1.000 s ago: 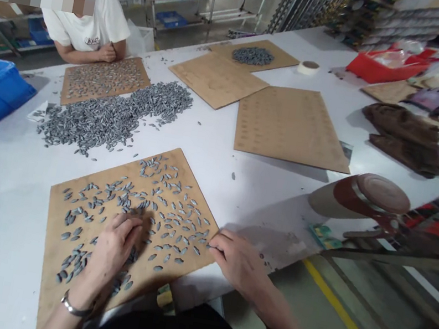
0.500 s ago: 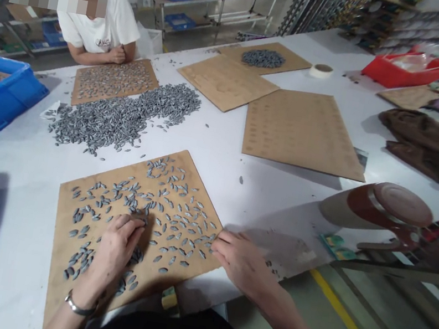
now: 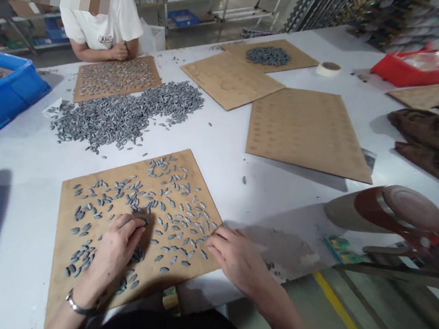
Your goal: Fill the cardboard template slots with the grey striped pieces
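A brown board (image 3: 92,272) lies on the table in front of me, with many small grey oval pieces (image 3: 179,219) spread over it, mostly apart on the right and clumped on the left. Over the board's middle, my left hand (image 3: 119,246) is closed in a pinch among the pieces; its fingertips appear to hold one, partly hidden. My right hand (image 3: 236,254) rests at the board's right edge, thumb and fingers drawn together beside the outermost pieces. What those fingers hold, if anything, is hidden.
Beyond the board lies a long heap of grey pieces (image 3: 126,121). Blue bins (image 3: 13,90) stand at left. Other boards (image 3: 305,128), a tape roll (image 3: 328,69), a brown cloth (image 3: 436,147) and a lidded mug (image 3: 384,209) are to the right. A person (image 3: 107,28) leans across the table.
My right hand has shifted slightly left onto the board's edge. The left hand stays in its pinch at the same spot. The whole view has shifted slightly.
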`<state>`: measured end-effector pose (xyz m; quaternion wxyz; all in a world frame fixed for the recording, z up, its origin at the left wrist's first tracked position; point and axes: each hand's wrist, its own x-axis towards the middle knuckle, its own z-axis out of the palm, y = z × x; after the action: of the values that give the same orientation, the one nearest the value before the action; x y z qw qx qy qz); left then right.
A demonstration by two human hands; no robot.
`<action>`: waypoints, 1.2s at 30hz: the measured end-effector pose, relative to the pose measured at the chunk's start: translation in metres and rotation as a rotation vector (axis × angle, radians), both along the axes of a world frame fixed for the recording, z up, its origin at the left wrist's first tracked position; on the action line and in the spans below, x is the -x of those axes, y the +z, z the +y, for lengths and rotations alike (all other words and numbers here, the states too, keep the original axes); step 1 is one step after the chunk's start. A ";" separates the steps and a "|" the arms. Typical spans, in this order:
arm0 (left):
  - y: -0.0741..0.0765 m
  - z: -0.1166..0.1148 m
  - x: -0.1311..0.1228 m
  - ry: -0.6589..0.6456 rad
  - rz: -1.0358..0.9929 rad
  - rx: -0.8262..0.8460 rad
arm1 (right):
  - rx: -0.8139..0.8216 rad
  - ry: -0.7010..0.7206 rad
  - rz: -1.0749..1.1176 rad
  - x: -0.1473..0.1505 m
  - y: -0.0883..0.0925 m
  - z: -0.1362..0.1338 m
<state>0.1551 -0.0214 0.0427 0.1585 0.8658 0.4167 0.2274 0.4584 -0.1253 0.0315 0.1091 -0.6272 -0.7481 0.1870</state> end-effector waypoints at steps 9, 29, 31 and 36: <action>-0.003 0.001 0.002 -0.006 0.014 -0.006 | 0.008 -0.030 0.002 -0.009 -0.002 -0.002; 0.002 -0.007 -0.004 -0.032 -0.004 -0.002 | 0.007 0.182 -0.070 -0.008 0.008 0.017; 0.003 -0.008 -0.006 -0.039 -0.010 0.000 | 0.006 0.188 -0.085 -0.007 0.008 0.018; 0.001 -0.008 -0.008 -0.054 -0.033 -0.018 | -0.039 0.188 -0.078 -0.003 0.005 0.017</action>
<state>0.1633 -0.0298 0.0439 0.1634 0.8743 0.3885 0.2409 0.4611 -0.1088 0.0366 0.0743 -0.5589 -0.8108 0.1572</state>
